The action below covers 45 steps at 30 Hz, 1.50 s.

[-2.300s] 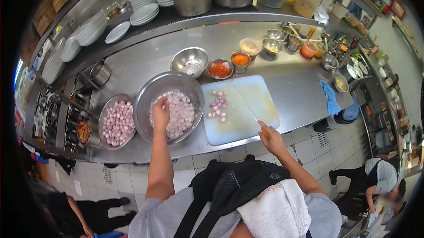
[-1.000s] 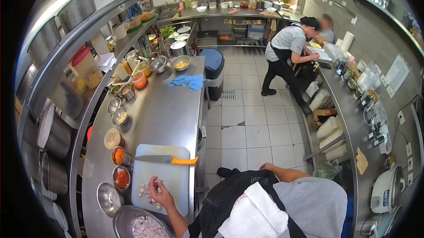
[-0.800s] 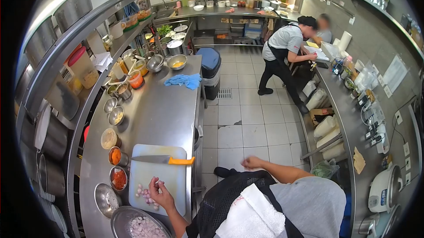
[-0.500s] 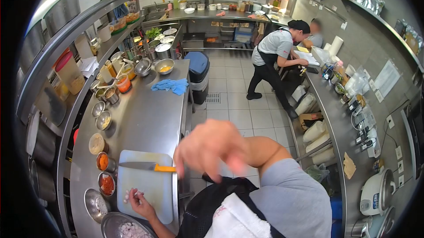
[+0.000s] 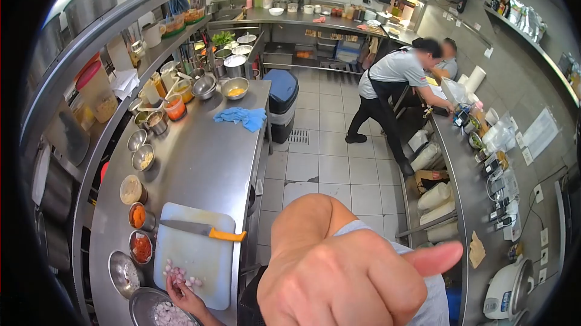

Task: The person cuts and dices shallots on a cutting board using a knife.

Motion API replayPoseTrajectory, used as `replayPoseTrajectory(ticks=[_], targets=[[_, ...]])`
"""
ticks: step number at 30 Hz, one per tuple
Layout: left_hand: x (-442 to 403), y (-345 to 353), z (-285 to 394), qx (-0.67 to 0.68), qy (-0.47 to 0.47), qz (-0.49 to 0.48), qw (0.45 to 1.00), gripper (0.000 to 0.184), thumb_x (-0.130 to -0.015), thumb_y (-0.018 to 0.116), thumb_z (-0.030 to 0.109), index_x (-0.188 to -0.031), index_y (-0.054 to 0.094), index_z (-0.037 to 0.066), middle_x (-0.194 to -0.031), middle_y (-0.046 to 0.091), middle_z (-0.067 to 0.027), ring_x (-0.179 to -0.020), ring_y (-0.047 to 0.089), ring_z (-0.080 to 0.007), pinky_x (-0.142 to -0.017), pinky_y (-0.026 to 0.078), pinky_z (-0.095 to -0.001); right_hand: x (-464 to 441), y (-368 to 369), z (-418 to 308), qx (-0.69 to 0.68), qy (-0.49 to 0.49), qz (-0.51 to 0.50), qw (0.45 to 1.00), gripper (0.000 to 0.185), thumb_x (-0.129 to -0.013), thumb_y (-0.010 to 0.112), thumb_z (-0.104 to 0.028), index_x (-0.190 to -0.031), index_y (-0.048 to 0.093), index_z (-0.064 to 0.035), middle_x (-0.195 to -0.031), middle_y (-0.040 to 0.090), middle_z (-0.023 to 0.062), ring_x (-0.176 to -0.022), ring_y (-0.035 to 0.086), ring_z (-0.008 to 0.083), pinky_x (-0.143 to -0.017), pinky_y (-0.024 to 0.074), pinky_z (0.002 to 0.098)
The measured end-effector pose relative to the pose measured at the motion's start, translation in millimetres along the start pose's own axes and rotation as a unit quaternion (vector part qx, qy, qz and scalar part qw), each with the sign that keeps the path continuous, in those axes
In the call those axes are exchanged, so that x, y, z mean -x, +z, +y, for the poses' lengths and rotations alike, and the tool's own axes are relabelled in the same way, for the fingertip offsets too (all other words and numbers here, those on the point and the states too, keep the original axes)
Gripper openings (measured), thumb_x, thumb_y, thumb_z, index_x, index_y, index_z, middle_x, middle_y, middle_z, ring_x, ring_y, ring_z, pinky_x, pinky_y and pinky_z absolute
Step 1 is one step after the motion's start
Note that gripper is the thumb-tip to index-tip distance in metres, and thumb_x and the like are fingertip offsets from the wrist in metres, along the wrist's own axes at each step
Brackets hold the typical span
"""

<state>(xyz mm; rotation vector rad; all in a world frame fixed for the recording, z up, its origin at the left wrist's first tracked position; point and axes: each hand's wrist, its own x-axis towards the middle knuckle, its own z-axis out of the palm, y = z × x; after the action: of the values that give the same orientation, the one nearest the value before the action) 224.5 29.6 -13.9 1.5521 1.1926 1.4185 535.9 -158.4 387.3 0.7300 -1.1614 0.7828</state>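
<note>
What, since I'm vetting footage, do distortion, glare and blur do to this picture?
Head view: fisheye distortion bows the upper shelf edge; head view: soft glare lies on the steel counter; head view: the right hand looms oversized; head view: the leaning co-worker has a blurred face.

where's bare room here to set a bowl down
The widest bare patch lies on the counter, between the cutting board and the blue cloth. A smaller one is on the board, between the knife and onion pieces. The counter's left side is crowded with bowls.
</note>
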Motion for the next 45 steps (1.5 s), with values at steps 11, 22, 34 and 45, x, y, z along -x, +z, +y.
replayPoseTrajectory(ticks=[11,22,34,45], targets=[[0.0,10.4,-4.5,-0.061,0.036,0.041,0.997,0.035,-0.107,0.060,0.004,-0.142,0.058,-0.003,-0.129,0.067,-0.0145,-0.111,0.064,-0.0204,-0.095,0.052,-0.0338,-19.9,-40.3,0.2,-0.150,0.016,0.065,0.987,0.065,-0.107,0.044,-0.061,-0.072,0.053,-0.0078,-0.057,0.042,0.0008,-0.045,0.043,0.0134,-0.087,0.0619,0.0559],[-9.5,26.8,17.9,-0.069,0.043,0.118,0.990,0.029,-0.104,0.062,0.000,-0.133,0.064,-0.004,-0.118,0.066,-0.0109,-0.098,0.065,-0.0175,-0.088,0.053,-0.0314,-6.1,-70.6,17.0,0.120,-0.001,0.173,0.978,0.052,-0.110,0.052,-0.050,-0.080,0.058,-0.0082,-0.068,0.048,0.0020,-0.058,0.050,0.0163,-0.084,0.0627,0.0471],[-13.3,67.7,46.5,-0.067,0.044,0.168,0.983,0.027,-0.101,0.065,-0.001,-0.128,0.066,-0.005,-0.112,0.067,-0.0092,-0.090,0.064,-0.0145,-0.082,0.053,-0.0284,-23.2,-129.6,2.7,-0.044,0.068,-0.055,0.995,0.044,-0.109,0.051,-0.056,-0.101,0.052,-0.0123,-0.095,0.061,0.0130,-0.093,0.057,0.0348,-0.101,0.0505,0.0569],[8.9,49.6,52.3,-0.134,0.056,0.284,0.948,0.029,-0.098,0.066,-0.006,-0.127,0.070,-0.001,-0.117,0.071,-0.0122,-0.102,0.069,-0.0182,-0.089,0.056,-0.0297,37.5,-263.7,22.5,0.169,0.357,-0.068,0.916,0.048,-0.109,0.052,-0.057,-0.123,0.050,-0.0112,-0.116,0.071,0.0246,-0.115,0.067,0.0411,-0.114,0.0433,0.0595]])
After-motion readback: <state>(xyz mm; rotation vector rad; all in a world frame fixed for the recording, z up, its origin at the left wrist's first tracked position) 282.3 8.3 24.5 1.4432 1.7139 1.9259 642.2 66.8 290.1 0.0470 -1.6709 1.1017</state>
